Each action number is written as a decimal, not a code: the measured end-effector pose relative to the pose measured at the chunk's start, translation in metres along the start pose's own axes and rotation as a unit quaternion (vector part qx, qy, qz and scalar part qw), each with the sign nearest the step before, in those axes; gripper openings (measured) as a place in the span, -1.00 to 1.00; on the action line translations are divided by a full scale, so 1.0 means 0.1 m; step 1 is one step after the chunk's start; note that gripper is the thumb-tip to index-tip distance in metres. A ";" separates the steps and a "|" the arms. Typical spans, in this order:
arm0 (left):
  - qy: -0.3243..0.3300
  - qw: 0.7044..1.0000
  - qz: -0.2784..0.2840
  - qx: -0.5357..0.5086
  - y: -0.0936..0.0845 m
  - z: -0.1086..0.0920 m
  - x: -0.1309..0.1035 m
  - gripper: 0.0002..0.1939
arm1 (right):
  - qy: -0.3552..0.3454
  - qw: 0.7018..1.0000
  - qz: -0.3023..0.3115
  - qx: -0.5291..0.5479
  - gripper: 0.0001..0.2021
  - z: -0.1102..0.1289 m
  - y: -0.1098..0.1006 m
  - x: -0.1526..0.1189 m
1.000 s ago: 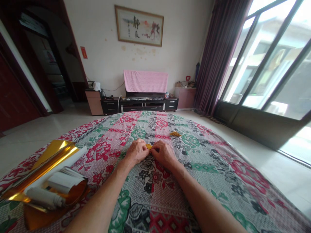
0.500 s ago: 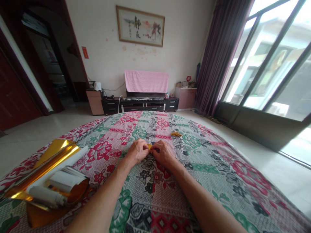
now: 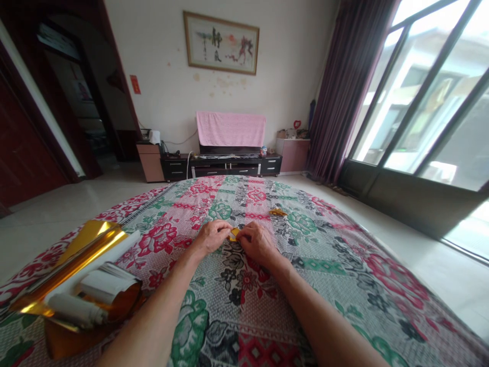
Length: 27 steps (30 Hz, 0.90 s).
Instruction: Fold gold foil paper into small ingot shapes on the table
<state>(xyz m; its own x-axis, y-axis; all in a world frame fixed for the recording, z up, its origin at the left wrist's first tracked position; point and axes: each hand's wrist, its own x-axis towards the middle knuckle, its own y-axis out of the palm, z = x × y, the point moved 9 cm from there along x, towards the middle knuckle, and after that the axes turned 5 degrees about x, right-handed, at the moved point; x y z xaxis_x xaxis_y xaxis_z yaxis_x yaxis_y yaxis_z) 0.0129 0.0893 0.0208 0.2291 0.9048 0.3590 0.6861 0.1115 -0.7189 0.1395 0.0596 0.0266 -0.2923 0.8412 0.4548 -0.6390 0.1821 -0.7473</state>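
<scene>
A small piece of gold foil paper point(image 3: 234, 233) lies between my two hands, just above the flowered cloth. My right hand point(image 3: 259, 241) pinches its right side between thumb and fingers. At the paper's left edge, my left hand point(image 3: 214, 236) has thumb and forefinger pressed together on it. A strip of the paler side shows near the left fingertips. Beyond my right hand, a crumpled or folded gold piece point(image 3: 277, 212) rests on the cloth.
Rolled and curled gold foil sheets point(image 3: 82, 265) with white backs lie on the tablecloth point(image 3: 324, 306) at the left. Past the table's far edge stand a low black cabinet point(image 3: 225, 165) and a pink cloth point(image 3: 231, 128) over a screen. A purple curtain point(image 3: 336, 92) hangs at the right.
My left hand has shifted slightly left, so more of the gold paper shows between my hands. My right hand stays nearly in place, still pinching it.
</scene>
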 end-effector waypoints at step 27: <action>0.020 0.996 -0.021 0.086 -0.03 -0.12 -0.03 -0.93 | 0.077 0.996 -0.029 -0.033 -0.87 -0.01 0.01 0.03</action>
<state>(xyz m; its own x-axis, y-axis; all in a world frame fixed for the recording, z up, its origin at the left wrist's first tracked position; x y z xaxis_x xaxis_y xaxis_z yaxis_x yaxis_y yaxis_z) 0.0180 0.0812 0.0290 0.2319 0.8812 0.4119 0.5674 0.2214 -0.7931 0.1391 0.0628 0.0270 -0.1401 0.8960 0.4214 -0.6016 0.2610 -0.7549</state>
